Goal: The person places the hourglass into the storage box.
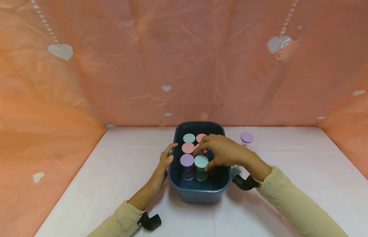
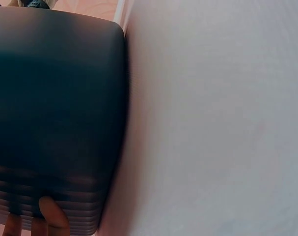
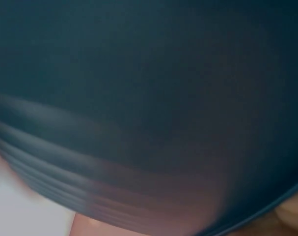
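A dark blue plastic bin (image 1: 201, 197) stands on the table with several clear jars inside. In its near part, a purple-lidded jar (image 1: 187, 160) is beside a mint-lidded jar (image 1: 201, 161). My right hand (image 1: 223, 149) reaches over the right rim and pinches the mint-lidded jar near its lid, thumb on the right side. Behind it are pink-lidded jars, one with a pink lid (image 1: 188, 148), and another jar with a mint lid (image 1: 189, 138). My left hand (image 1: 163, 164) rests against the bin's left side, its fingertips (image 2: 53, 214) touching the ribbed outer wall.
Right of the bin stands another purple-lidded jar (image 1: 247, 137). A clear object (image 1: 236, 170), partly hidden by my right wrist, lies nearer. The white table (image 1: 112, 184) meets an orange sheet with hearts (image 1: 184, 65) at the back and sides.
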{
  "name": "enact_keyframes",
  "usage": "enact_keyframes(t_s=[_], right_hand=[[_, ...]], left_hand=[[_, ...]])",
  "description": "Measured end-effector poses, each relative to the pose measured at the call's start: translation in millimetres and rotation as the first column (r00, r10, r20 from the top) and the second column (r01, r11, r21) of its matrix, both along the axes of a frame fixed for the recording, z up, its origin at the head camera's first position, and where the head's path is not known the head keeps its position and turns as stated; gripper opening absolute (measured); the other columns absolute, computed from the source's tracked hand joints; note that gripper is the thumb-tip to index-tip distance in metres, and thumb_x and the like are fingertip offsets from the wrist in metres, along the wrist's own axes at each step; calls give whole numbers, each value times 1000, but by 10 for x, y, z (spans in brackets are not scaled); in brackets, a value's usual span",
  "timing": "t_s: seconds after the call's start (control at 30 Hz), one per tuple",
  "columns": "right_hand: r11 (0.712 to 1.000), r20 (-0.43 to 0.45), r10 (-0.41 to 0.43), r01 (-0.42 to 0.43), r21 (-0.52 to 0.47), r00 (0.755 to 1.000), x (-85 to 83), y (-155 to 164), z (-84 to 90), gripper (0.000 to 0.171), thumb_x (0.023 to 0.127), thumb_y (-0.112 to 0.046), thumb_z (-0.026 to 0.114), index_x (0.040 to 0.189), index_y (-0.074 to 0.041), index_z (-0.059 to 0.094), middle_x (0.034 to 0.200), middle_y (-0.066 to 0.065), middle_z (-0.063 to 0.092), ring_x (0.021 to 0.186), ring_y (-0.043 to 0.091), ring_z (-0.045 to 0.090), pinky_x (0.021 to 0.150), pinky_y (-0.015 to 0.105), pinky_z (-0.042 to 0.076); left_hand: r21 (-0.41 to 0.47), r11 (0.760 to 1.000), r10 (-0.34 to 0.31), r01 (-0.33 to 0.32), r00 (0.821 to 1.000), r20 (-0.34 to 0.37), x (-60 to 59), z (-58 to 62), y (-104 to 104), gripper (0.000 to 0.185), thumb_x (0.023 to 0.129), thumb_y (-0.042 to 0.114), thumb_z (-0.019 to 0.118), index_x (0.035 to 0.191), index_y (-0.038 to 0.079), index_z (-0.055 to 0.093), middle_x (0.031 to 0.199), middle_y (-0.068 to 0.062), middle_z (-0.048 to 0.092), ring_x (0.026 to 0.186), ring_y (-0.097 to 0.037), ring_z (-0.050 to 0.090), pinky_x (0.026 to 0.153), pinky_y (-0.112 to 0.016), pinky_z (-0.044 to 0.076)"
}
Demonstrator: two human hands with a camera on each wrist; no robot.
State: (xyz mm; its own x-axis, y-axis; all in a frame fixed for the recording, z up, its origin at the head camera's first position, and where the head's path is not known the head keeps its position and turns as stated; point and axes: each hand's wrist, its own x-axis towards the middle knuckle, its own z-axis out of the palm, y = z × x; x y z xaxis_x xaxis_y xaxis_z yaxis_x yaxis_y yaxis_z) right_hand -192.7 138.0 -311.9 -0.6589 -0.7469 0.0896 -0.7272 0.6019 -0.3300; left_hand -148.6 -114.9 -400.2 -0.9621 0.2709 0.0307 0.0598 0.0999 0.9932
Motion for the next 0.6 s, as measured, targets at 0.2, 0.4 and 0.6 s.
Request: enact_keyframes(t_s=[0.2, 0.4, 0.6], right_hand=[[991, 63, -18, 26, -131, 998, 0, 44, -72, 47, 72, -41, 87, 114, -25, 74, 102, -11, 68, 100, 10, 59, 91, 38, 46], [921, 93, -91, 120, -370, 991, 1, 167, -157, 34, 82, -34, 80, 114, -23, 74, 109, -9, 69, 105, 13, 61, 92, 38, 50], [812, 139, -295, 325, -484, 945, -24, 511, -106, 30, 91, -30, 72, 120, -22, 70, 125, 0, 64, 122, 22, 55, 101, 53, 41]], left_hand=[[-1, 1000, 9, -9, 1000, 3, -4, -7, 2, 54, 98, 44, 32, 151, 32, 32, 156, -6, 16, 148, -33, 12, 111, -72, 17], [-9, 1000, 21, -21, 1000, 3, 1, -1, 17, 53, 98, 44, 32, 150, 33, 33, 155, -5, 18, 147, -33, 15, 111, -72, 19], [-10, 1000, 20, -20, 1000, 2, 7, -3, 15, 51, 98, 44, 32, 149, 36, 33, 156, -4, 18, 148, -33, 13, 111, -74, 16]])
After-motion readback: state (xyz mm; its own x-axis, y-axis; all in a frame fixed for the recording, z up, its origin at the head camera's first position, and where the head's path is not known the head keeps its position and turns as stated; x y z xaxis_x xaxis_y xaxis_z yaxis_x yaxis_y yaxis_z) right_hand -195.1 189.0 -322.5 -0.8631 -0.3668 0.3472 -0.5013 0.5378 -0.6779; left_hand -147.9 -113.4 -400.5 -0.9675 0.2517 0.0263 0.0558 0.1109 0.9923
